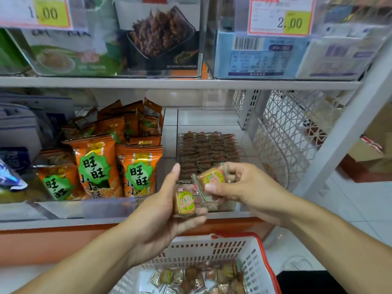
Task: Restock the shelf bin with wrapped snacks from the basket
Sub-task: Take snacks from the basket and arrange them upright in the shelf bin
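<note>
**Restock partly done: bin holds rows, basket still has stock**

Head view: the clear shelf bin (209, 124) sits on the lower shelf, right of a bin of orange snack bags (95, 166). Neat rows of brown wrapped snacks (209, 153) fill its middle; the back of the bin shows bare floor, and the front is mostly hidden behind the hands (so how full it is there cannot be told). Both hands hover at the bin's front edge. The left hand (169, 211) holds a yellow-labelled wrapped snack (184, 202) upright, its fingers curled under the pack and the thumb raised alongside. The right hand (237, 183) pinches a second wrapped snack (212, 177) between thumb and curled fingers, tilted, just above and touching or nearly touching the first.

Below, the white basket (250, 253) with a red rim stands on the floor in front of the shelf, and a loose heap of wrapped snacks (201, 276) lies across its bottom.

Judged from this, the job is underway but not finished: two packs are in hand and not yet placed, room is left in the bin, and plenty of stock waits in the basket.
</note>
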The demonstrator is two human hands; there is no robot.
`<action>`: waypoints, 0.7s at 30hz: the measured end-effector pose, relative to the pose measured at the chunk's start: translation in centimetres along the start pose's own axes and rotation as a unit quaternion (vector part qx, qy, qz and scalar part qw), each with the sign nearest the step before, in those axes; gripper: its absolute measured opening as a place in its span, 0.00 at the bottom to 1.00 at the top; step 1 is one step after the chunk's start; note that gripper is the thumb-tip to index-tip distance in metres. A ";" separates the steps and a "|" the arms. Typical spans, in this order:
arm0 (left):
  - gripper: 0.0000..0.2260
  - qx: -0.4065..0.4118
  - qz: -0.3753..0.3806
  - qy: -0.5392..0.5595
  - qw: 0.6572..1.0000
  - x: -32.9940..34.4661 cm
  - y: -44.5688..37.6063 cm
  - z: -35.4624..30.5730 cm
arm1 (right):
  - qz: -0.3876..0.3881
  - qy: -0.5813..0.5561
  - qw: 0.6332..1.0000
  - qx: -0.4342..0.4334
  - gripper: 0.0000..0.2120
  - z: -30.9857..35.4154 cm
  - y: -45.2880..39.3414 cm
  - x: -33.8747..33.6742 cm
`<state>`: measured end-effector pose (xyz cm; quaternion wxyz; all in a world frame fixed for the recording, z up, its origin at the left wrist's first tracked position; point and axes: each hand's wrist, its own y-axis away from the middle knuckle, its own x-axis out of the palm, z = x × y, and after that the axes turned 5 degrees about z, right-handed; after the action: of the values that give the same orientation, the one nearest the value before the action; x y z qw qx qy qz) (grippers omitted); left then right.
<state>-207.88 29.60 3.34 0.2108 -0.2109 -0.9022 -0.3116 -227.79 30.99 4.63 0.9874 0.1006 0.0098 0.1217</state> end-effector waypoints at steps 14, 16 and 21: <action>0.21 0.020 0.031 0.059 0.998 -0.3 0.3 -0.7 | 0.053 -0.090 0.994 0.042 0.23 0.2 0.7 -1.2; 0.19 0.027 0.023 0.053 0.998 -0.3 0.1 -0.7 | 0.058 -0.083 0.994 0.029 0.26 0.4 0.7 -1.2; 0.21 0.038 0.024 0.035 0.998 -0.6 -0.3 -0.4 | 0.042 -0.035 0.998 0.018 0.13 0.5 0.9 -0.9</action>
<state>-207.38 28.98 3.18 0.2577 -0.2129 -0.9002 -0.2792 -228.89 31.52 5.28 0.9792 0.1228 -0.0273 0.1593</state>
